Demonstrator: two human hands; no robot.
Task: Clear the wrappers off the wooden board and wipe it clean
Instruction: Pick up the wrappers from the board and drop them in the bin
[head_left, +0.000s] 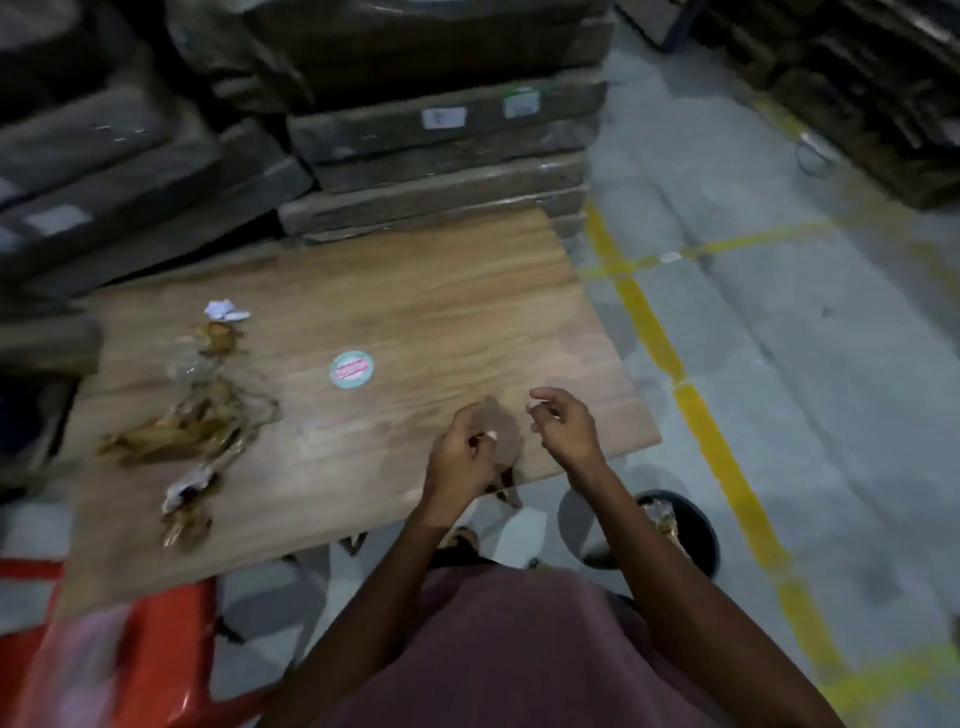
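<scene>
Stacked wrapped bundles (447, 130) are looming beyond the wooden board (415, 291). Golden wrappers (182, 431) and white paper (224, 310) are still lying well left of both hands, so clearing is unfinished, wiping unstarted. The left hand (460, 457) is pinching a clear wrapper (506, 447); the right hand (563, 423) is hovering, loosely curled, empty.

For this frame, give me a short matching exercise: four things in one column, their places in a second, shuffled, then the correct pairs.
Things
1. round sticker
2. crumpled white paper
3. black bin
4. red plastic stool

Places
A. on the floor under the right forearm, off the wooden board
B. bottom left corner of the view, beside the board
C. near the middle of the board
D. far end of the line of wrappers along the board's left side

Pairs: 1-C, 2-D, 3-A, 4-B
</scene>
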